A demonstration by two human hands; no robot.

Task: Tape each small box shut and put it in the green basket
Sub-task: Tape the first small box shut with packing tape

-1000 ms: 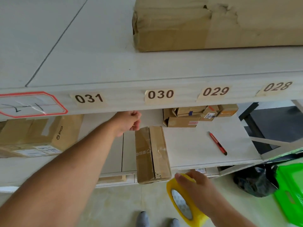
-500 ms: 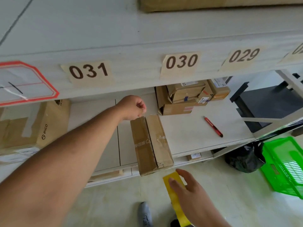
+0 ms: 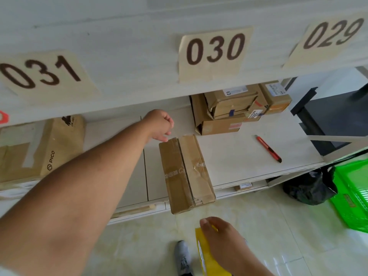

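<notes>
Lying flat on the white shelf, its near end overhanging the front edge, is one small brown box, long axis running from 12 toward 6 o'clock, centre seam between the two top flaps visible, patches of clear tape on its top. Left hand: at the box's far left corner, about 11 o'clock from the box centre; fingers curled under, fingertips at or touching that corner; whether they pinch a tape end cannot be told. Right hand: at 6 o'clock from the box, below the shelf edge and over the floor, fingers wrapped over the yellow tape roll, which it grips edge-on. Green basket: on the floor at 3 o'clock from the box, well apart, partly cut by the frame edge. Black bag: just beside the basket on its left. Red utility knife: on the shelf at 2 o'clock from the box. Stack of small cardboard boxes: at the back of the shelf, 1 o'clock. Large carton marked PICO: at 9 o'clock. Paper labels 031, 030, 029: on the upper shelf's edge. Grey shoe: on the floor at 6 o'clock.
</notes>
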